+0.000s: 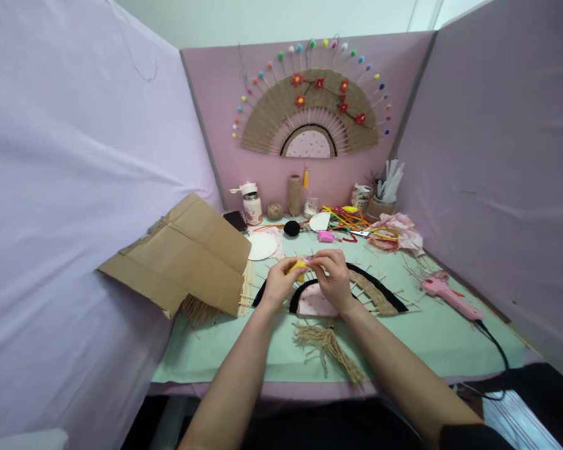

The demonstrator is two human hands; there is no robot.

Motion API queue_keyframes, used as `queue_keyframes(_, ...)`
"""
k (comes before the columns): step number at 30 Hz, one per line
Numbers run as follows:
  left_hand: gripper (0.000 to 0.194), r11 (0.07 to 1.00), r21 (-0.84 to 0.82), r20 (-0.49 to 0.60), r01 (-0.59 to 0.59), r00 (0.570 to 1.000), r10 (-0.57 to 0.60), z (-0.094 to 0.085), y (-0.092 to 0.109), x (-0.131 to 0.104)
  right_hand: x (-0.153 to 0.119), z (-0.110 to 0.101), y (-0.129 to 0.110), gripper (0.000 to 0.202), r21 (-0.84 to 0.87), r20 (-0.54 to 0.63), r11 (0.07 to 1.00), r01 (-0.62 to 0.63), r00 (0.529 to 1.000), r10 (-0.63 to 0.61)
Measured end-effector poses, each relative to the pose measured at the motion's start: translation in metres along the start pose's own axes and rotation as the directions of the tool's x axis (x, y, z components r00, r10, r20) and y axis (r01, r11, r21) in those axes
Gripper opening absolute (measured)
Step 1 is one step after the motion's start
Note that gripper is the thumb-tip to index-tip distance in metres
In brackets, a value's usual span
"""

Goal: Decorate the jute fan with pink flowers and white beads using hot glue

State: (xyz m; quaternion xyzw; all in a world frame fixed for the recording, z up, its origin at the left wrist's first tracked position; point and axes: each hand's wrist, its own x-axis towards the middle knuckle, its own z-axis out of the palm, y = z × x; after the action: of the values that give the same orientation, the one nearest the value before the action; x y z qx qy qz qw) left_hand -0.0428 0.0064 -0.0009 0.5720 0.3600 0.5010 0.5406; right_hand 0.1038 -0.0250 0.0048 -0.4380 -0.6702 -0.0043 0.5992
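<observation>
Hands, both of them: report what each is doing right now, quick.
Left hand: closed, holding a small yellow piece.
Right hand: closed in a pinch beside it; anything held is too small to tell.

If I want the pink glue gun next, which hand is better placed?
Probably the right hand: the pink glue gun lies off to the right. The left hand is farther away and holds a yellow piece. The right hand is close to that piece too, so may need freeing first.
</observation>
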Motion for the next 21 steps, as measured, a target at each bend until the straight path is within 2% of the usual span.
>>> queue_keyframes(6, 0.023, 0.998, -0.049, 0.017, -0.043, 0.999, 0.044, 0.000, 0.005, -0.002, 0.001, 0.000, 0.007, 0.009, -0.004, 0.062, 1.000, 0.013, 0.998, -0.012)
queue_keyframes(16, 0.028, 0.996, -0.095, 0.035, -0.005, 0.999, 0.008, 0.001, 0.007, -0.003, 0.002, -0.007, 0.011, 0.015, 0.060, 0.176, 0.997, 0.054, 0.982, -0.064)
queue_keyframes(21, 0.025, 0.998, -0.060, 0.045, -0.021, 0.999, 0.023, 0.000, 0.006, -0.002, 0.002, -0.009, 0.014, 0.015, 0.092, 0.229, 0.992, 0.082, 0.968, -0.101)
